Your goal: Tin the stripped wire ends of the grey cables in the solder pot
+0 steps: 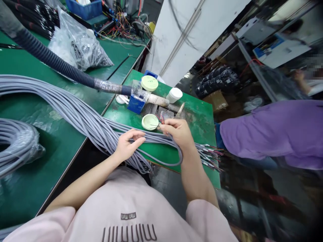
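Note:
My right hand [178,131] pinches the stripped end of a grey cable [180,155]. Thin coloured wires [161,119] stick out from the fingers, and dark ones reach over a small round cream dish [148,120]. From that hand the cable loops down and back under the wrist. My left hand [128,144] is over the bundle of grey cables [85,117], thumb and fingers curved apart with nothing visible between them. The bundle runs across the green table, and its stripped ends [210,156] fan out at the right.
A ribbed hose [68,70] crosses above the bundle, its taped nozzle near a white jar [174,95]. By it are a cream lid [149,83] and a blue box [136,103]. A plastic bag [85,50] lies behind. A person in purple [275,134] is at the right.

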`<state>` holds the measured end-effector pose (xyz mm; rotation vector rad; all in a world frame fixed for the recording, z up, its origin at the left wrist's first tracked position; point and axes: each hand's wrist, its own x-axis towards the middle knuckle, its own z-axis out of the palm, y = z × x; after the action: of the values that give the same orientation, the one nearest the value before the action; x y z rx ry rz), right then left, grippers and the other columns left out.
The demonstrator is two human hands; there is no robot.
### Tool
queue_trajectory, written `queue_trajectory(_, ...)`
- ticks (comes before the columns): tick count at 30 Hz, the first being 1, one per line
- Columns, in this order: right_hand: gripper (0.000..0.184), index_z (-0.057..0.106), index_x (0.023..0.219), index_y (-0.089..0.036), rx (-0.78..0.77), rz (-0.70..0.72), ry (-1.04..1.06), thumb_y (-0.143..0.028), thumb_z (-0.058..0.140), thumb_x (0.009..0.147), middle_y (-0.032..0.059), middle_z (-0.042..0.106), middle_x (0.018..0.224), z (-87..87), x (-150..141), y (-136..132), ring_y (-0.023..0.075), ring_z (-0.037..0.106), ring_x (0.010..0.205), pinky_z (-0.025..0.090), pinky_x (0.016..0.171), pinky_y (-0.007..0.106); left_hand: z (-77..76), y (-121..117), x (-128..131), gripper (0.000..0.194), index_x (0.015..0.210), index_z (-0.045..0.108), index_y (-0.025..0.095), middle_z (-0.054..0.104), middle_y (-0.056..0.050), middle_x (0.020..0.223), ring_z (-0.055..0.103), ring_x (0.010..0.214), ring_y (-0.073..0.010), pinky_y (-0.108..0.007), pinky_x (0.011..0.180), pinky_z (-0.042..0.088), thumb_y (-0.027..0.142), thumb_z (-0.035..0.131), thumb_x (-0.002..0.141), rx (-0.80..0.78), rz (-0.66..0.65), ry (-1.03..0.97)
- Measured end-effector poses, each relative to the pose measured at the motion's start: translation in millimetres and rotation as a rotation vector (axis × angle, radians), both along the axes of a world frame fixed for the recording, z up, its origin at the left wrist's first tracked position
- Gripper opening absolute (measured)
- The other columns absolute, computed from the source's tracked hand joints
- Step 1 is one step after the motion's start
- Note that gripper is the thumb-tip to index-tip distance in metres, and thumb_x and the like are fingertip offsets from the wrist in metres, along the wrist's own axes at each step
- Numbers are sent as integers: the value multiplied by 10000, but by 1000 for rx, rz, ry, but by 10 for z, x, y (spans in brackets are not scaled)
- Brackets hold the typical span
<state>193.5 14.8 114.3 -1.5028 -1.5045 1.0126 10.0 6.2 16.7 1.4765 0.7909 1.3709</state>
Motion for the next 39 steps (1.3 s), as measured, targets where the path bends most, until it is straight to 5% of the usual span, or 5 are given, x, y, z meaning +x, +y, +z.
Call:
queue_trajectory(9, 277, 504, 479, -177, -10, 79, 124, -295, 614, 705, -51, 413, 434, 33, -307, -153, 69, 331, 443, 253, 449, 237, 226, -14, 387, 234, 775, 708, 195, 605, 44, 624, 538, 549, -61, -188, 562, 450, 336, 833, 636, -434, -102, -644)
queue_trajectory(13, 149, 655, 765, -169, -54, 95, 205, -313, 643, 732, -57, 500, 475, -5, -229, -230, 73, 402, 411, 308, 427, 226, 294, 23, 351, 118, 754, 727, 210, 583, 42, 651, 510, 560, -55, -184, 543, 422, 304, 786, 713, -308, -17, -594)
queue_trajectory(20, 543, 512, 1268, -210, -63, 78, 360, -332, 664, 761, -79, 564, 520, -117, -155, -425, 74, 410, 374, 308, 374, 213, 325, 31, 264, 113, 793, 766, 256, 688, 4, 717, 594, 668, -109, -251, 653, 462, 183, 788, 709, 226, 155, -271)
queue_trajectory(32, 477, 504, 1259, -218, -20, 62, 365, -336, 633, 816, -73, 588, 531, -257, -191, -479, 81, 441, 371, 351, 380, 213, 204, -40, 358, 387, 796, 764, 153, 702, -36, 750, 576, 604, -102, -231, 597, 464, 489, 822, 612, -617, -331, -501)
queue_trajectory(39, 345, 598, 1237, -310, 649, 117, -259, -241, 541, 904, 64, 699, 1099, -451, -8, -451, 223, 633, 1016, 523, 884, 444, 291, -1, 248, 351, 647, 714, 138, 646, -21, 655, 556, 609, -94, -218, 595, 461, 450, 858, 575, -711, -410, -622)
